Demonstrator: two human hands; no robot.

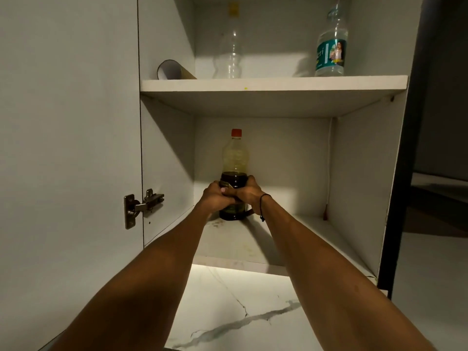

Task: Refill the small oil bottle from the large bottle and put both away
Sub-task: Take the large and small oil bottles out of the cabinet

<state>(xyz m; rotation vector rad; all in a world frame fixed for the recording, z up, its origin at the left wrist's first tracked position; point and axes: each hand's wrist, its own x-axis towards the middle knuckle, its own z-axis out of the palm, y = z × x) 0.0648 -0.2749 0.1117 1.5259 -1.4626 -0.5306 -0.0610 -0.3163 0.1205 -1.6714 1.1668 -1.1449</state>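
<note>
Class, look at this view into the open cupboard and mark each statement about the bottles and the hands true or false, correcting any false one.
1. Both hands grip the large oil bottle on the lower shelf. True: left hand, right hand.
2. The large oil bottle has a blue cap. False: its cap is red.
3. The large oil bottle is filled to the neck. False: dark oil fills only its lower part.
4. A clear empty bottle and a teal-labelled bottle stand on the upper shelf. True.
5. The right wrist wears a dark band. True.
</note>
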